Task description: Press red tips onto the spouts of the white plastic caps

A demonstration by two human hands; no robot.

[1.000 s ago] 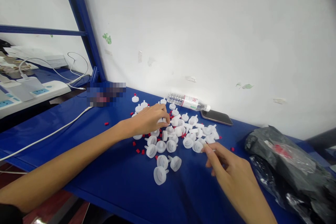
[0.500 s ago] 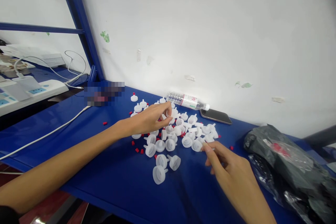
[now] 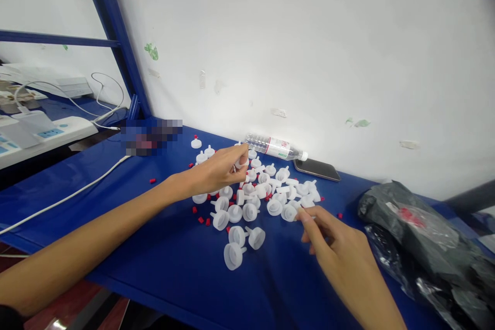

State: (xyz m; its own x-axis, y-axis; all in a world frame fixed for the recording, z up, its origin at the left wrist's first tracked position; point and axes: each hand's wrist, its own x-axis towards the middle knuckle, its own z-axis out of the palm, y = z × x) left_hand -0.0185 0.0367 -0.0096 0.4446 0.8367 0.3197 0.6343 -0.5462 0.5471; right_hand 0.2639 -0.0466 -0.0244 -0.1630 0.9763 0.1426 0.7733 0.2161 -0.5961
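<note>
Over the far side of the pile, my left hand (image 3: 226, 167) is closed, its fingers curled round a white plastic spout cap (image 3: 240, 164) that is partly hidden by them. At the pile's right edge, my right hand (image 3: 334, 245) is held in a pinch; whatever is between thumb and forefinger is too small to make out. Many white spout caps (image 3: 250, 212) lie loose between the hands, some on their sides, some upright. Small red tips (image 3: 200, 220) are scattered among them. One upright white cap (image 3: 196, 143) at the back left has a red tip on its spout.
A clear plastic bottle (image 3: 276, 147) lies against the wall, with a phone (image 3: 317, 169) beside it. A dark plastic bag (image 3: 417, 237) covers the table's right side. On the left are a white cable (image 3: 69, 193) and a power strip (image 3: 58, 134). The table (image 3: 174, 268) is blue.
My left hand has drawn slightly left, and its fingers have closed round a white spout cap. My right hand keeps its pinch almost in place. The view has shifted a little.
</note>
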